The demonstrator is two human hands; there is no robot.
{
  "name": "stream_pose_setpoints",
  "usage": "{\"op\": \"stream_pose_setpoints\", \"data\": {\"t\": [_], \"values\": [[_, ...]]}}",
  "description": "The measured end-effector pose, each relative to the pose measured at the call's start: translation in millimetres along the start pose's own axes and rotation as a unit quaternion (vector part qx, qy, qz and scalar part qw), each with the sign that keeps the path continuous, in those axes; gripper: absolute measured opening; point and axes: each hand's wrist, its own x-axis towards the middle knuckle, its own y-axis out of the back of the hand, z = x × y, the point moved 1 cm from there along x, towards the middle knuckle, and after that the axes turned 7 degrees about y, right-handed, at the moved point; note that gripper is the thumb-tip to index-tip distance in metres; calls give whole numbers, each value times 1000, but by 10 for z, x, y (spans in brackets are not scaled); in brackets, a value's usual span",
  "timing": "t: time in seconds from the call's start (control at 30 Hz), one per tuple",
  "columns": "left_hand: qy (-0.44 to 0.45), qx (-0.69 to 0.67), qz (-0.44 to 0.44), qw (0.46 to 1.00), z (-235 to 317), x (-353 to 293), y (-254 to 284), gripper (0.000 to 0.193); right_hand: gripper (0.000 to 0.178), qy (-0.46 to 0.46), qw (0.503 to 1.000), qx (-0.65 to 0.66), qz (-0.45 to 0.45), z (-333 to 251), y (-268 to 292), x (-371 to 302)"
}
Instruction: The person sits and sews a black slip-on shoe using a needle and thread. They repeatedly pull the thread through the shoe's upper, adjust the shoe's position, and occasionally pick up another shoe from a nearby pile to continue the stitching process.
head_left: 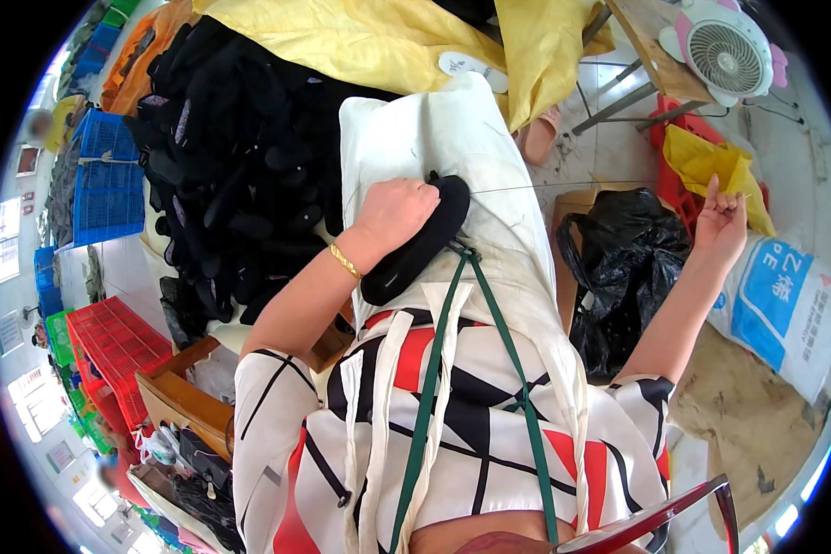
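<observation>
Shoe (429,238): left hand (392,212) clamped on, near edge of white cloth (406,134)
Right hand (722,226): out wide, I can't tell its grip
Gap between: open air

Bright, even light — windows (33,402) blown out, left edge. Black heap (240,138), upper left, swallows detail. Strong fisheye bend — black corners; left rim soft, centre reasonably sharp.

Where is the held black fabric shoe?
Head view, centre: the left hand holds the black fabric shoe over the white cloth apron, right of the black fabric pile.
</observation>
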Motion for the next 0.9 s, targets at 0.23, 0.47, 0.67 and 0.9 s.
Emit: {"op": "stream_pose_setpoints", "data": {"t": [0.23, 0.47, 0.67, 0.9], "values": [[-25, 14, -27, 999, 30, 75, -57, 13, 16, 166, 981, -99, -28, -634, -487, 292], [201, -251, -58, 945, -44, 69, -107, 12, 8, 191, 943, -270, -42, 132, -739, -249], [248, -369, -48, 895, -277, -53, -397, 17, 12, 146, 602, -519, -589, 1566, -944, -1683], [319, -439, -77, 836, -302, -131, -483, 16, 8, 158, 463, -566, -664, 1869, -1172, -2209]]}}
